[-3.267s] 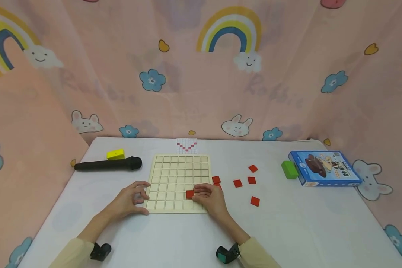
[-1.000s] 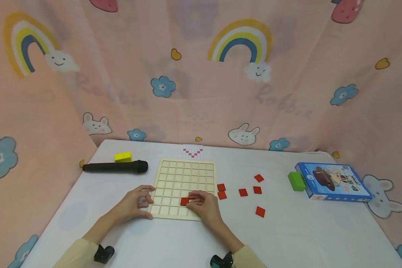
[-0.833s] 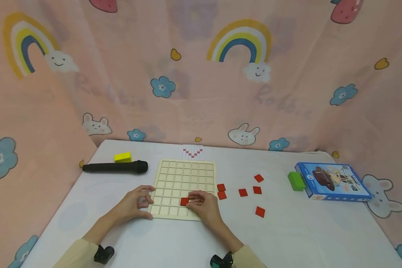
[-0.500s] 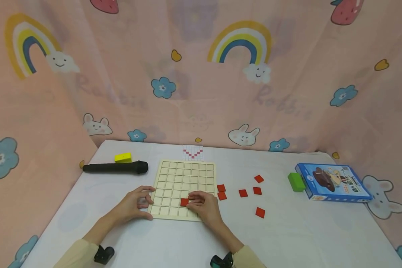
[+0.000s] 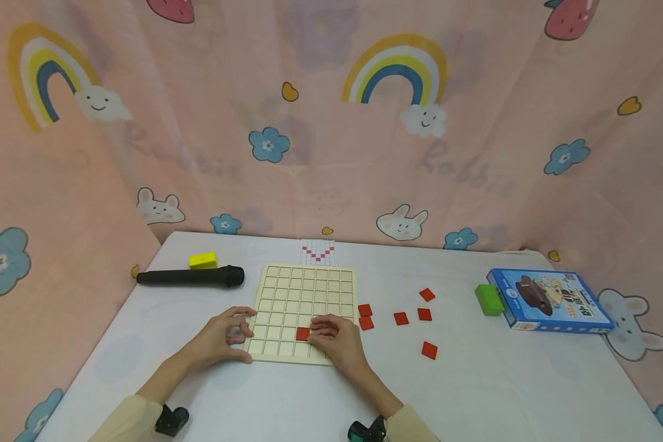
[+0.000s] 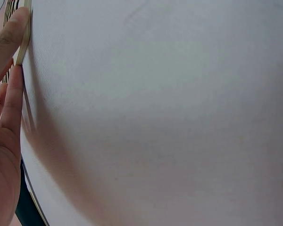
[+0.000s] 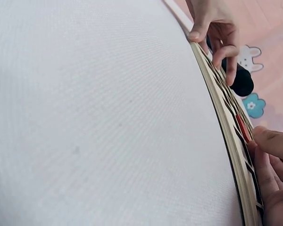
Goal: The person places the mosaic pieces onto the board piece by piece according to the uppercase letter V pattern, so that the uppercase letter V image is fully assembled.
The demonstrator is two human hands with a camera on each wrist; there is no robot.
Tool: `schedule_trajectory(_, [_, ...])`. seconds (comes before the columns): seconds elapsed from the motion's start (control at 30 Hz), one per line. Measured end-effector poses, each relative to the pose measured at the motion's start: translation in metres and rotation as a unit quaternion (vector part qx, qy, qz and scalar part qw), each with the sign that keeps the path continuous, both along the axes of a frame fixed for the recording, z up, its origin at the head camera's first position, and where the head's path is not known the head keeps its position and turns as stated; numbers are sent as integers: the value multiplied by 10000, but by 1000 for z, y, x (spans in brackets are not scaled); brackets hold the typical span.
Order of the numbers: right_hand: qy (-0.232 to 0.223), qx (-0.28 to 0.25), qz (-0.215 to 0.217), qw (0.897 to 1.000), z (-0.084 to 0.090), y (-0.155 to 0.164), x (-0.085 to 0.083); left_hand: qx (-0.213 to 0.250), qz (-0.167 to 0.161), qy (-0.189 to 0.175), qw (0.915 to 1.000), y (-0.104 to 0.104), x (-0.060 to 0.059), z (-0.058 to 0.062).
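Note:
A pale wooden grid board point(image 5: 305, 288) lies flat on the white table point(image 5: 475, 393). One red square tile point(image 5: 303, 333) sits in a cell of its second row from the front. My right hand point(image 5: 317, 328) rests on the board with straight fingertips touching the tile's right side. In the right wrist view the red tile point(image 7: 243, 127) shows just ahead of those fingers point(image 7: 270, 141). My left hand point(image 5: 239, 334) holds the board's front left corner, thumb on the front edge and fingers curled at the left edge. The left wrist view shows the thumb point(image 6: 7, 40) against the board edge point(image 6: 23, 44).
Several loose red tiles point(image 5: 400, 318) lie right of the board. A red-and-white pattern card point(image 5: 317, 250) lies behind it. A black microphone point(image 5: 190, 276) and yellow block point(image 5: 203, 260) sit at the back left. A green block point(image 5: 488, 299) and blue box point(image 5: 549, 301) are at the right. Pink curtains surround the table.
Since 3.3 s ago the head view has tilted up and the red tile sits about one cell further left. Over the last second both hands have barely moved.

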State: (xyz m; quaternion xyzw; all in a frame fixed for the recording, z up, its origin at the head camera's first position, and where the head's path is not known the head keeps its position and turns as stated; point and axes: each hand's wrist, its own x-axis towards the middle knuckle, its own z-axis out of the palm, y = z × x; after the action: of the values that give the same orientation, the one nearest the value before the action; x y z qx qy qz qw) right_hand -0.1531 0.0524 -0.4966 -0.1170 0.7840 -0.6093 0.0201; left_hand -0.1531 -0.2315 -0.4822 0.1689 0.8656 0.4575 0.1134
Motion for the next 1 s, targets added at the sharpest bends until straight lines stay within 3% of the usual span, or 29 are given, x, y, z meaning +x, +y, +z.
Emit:
schedule_trajectory(0.63, [-693,-427,-836,9932,12,69,15,74,-60,20,10000,0,0,-1])
schedule_trajectory(1.0, [-711,56,-1373,9880,17,125,25,63,-62,55,9999,0,1,-1])
